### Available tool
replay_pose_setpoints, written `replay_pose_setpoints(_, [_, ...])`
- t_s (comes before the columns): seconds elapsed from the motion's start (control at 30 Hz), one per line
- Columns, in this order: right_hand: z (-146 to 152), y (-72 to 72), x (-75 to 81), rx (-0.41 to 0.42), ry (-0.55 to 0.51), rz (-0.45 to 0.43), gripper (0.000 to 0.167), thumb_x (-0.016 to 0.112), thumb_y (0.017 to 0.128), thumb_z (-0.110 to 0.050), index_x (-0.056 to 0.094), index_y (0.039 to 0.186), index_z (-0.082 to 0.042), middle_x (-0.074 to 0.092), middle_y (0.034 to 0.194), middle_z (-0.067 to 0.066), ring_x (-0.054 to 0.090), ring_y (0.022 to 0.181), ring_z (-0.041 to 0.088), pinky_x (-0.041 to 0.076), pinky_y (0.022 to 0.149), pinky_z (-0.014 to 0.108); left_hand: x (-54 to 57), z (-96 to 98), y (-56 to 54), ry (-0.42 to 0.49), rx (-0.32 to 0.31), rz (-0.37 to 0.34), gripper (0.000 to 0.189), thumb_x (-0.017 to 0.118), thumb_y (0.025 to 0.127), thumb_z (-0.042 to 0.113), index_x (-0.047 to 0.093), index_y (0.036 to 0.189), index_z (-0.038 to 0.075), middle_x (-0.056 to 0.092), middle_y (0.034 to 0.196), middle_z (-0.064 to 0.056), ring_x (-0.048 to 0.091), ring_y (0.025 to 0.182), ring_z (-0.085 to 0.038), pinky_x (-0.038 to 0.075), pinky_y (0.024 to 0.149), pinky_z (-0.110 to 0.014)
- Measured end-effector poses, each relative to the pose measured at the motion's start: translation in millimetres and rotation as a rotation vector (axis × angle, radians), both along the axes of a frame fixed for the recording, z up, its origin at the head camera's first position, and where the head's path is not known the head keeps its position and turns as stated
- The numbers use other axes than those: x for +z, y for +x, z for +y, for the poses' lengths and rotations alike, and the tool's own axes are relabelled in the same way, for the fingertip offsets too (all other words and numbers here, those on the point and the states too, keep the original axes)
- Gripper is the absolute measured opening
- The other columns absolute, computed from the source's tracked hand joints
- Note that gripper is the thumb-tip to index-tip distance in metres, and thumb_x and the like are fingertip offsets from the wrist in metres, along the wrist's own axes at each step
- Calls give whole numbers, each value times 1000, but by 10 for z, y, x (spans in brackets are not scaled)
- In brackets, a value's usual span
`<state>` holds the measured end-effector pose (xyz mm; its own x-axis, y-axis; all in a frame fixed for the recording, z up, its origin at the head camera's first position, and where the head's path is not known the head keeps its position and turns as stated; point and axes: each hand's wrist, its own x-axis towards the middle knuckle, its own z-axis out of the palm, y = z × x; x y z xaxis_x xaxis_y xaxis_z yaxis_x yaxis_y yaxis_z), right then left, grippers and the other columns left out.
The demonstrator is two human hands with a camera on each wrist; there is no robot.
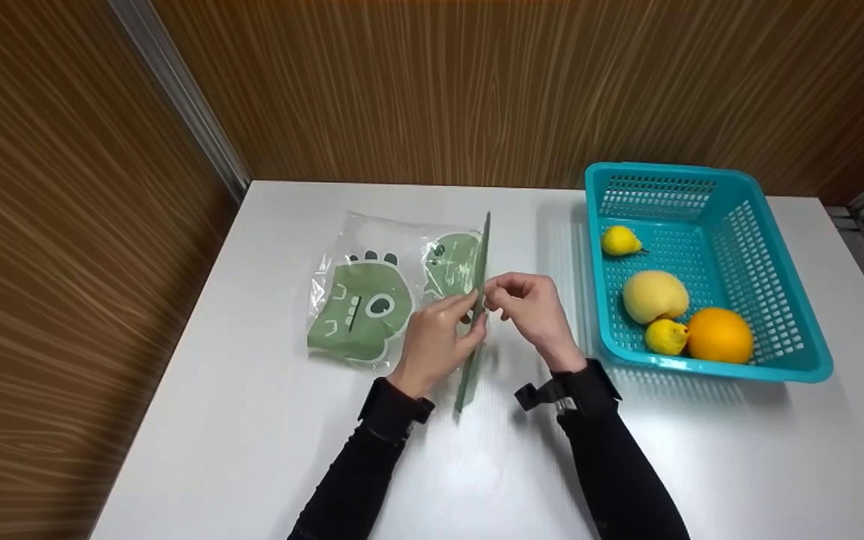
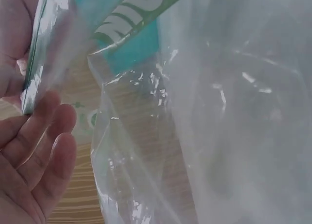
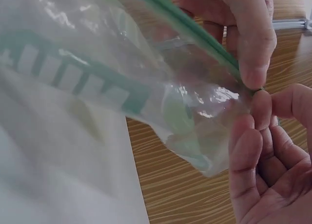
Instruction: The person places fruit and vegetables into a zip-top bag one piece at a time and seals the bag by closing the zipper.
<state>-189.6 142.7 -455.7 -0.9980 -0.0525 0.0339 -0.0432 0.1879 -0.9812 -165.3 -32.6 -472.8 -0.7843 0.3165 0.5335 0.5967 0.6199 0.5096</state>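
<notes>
A clear plastic zip bag (image 1: 364,311) printed with green cartoon dinosaurs extends left from its upright green zip edge (image 1: 486,244). My left hand (image 1: 439,337) pinches that edge about its middle, the thumb on the near side. On the other side, my right hand (image 1: 533,307) has its thumb and index finger pinched together at the same edge, right by the left fingertips. Close up in the right wrist view, the green zip strip (image 3: 195,31) runs down to the meeting fingertips. White lettering on a green band (image 2: 131,16) shows through the film in the left wrist view.
To the right stands a teal basket (image 1: 784,292) with perforated walls. Inside lie two small yellow pears (image 1: 619,241), a larger pale yellow fruit (image 1: 655,297) and an orange (image 1: 720,335). Wood-grain panels (image 1: 417,90) border the white table (image 1: 237,420) at the back and left.
</notes>
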Motion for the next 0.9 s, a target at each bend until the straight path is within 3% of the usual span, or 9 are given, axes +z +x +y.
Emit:
replay_pose_setpoints(0.33, [20, -3, 28, 10, 16, -2, 18, 68, 96, -8, 80, 100, 5, 72, 71, -12, 66, 70, 8, 52, 61, 22, -1, -14, -9, 20, -37, -91, 33, 60, 102, 15, 73, 130, 4, 78, 94, -6, 72, 76, -18, 59, 66, -31])
replay_pose_setpoints(0.67, [5, 25, 55, -24, 4, 14, 16, 70, 93, -7, 81, 97, 4, 76, 76, -8, 67, 70, 6, 56, 67, 21, -10, -8, -7, 8, -37, -62, 35, 60, 102, 14, 71, 133, 3, 78, 92, -6, 72, 74, -17, 59, 65, -29])
replay_pose_setpoints(0.9, [-10, 48, 88, -44, 53, 24, 15, 71, 91, -6, 82, 94, 2, 80, 82, 3, 70, 71, 4, 59, 71, 20, -17, 0, 0, -34, -16, -32, 31, 60, 102, 14, 74, 128, 3, 80, 107, -8, 76, 82, -21, 62, 69, -34])
